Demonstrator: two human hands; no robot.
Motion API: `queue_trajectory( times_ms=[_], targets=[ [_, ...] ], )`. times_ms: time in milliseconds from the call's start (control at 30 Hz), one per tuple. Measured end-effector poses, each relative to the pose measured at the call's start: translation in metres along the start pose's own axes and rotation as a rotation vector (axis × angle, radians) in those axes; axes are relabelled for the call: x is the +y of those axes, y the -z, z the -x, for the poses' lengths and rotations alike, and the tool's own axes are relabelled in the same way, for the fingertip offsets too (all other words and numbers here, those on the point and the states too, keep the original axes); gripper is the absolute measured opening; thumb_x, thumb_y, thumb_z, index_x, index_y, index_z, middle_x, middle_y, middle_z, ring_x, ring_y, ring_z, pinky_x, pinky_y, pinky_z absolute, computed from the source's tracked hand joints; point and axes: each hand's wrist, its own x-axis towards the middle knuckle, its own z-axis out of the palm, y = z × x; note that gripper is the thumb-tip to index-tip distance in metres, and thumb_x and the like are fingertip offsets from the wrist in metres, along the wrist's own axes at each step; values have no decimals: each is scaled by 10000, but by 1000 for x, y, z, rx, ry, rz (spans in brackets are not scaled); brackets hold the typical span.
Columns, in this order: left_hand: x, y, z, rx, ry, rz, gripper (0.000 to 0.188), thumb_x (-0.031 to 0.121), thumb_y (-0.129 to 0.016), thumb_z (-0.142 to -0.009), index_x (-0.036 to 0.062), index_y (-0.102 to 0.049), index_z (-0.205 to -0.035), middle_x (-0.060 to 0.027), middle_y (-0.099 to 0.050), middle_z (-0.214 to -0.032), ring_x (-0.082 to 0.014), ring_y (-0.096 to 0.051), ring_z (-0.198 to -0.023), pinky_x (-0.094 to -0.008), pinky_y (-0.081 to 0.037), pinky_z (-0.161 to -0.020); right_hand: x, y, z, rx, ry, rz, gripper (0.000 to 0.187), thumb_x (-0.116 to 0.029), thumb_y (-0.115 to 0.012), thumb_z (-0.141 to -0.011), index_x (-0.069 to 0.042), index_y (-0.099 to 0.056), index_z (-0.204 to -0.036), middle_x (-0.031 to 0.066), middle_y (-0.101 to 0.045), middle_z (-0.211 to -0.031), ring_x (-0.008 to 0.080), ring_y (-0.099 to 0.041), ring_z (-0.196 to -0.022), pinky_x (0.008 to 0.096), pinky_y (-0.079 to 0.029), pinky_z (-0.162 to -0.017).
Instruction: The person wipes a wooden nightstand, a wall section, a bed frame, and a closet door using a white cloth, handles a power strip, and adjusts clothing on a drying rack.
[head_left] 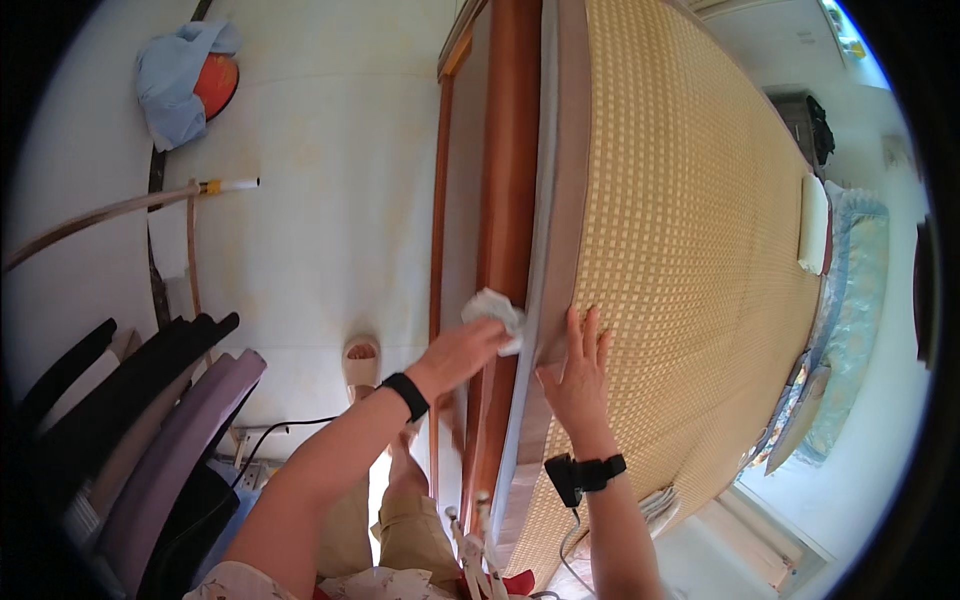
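Left hand [462, 352] pinched a white cloth [494, 311] against the wooden bed frame [505, 200] — right hand [579, 375], fingers spread, lay flat on the woven mat [690, 250]

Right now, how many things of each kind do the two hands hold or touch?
White cloth, in the left hand: 1
Woven bed mat, under the right hand: 1
Wooden bed frame, beside the cloth: 1
Total: 3
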Motion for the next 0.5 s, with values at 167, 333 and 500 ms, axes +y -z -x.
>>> queue_trajectory(
  times_ms=[167, 333, 500],
  targets=[
    [-65, 82, -122, 26, 34, -170, 232, 72, -589, -993, 79, -718, -1184, -66, -629, -1121, -269, -647, -1143, -398, -603, -885, -5, 11, 10, -194, -86, 18, 1052, -169, -866, -803, -158, -285, -1680, 274, -205, -1724, 565, -211, -1555, 583, -303, -1266],
    [-96, 120, -186, 45, 133, -179, 309, 26, -607, -961, 119, -729, -1229, -58, -638, -1166, -264, -652, -1146, -389, -608, -903, -14, 53, 7, -328, -90, -94, 1015, -164, -862, -783, -139, -342, -1653, 285, -238, -1709, 547, -234, -1555, 605, -277, -1262],
    [-131, 177, -266, 159, 181, -127, 338, -7, -644, -930, 111, -730, -1236, -95, -639, -1092, -319, -670, -1031, -412, -590, -855, -49, 108, -97, -224, -24, -192, 865, -124, -813, -813, -104, -439, -1592, 274, -259, -1705, 510, -267, -1559, 612, -282, -1248]
  ],
)
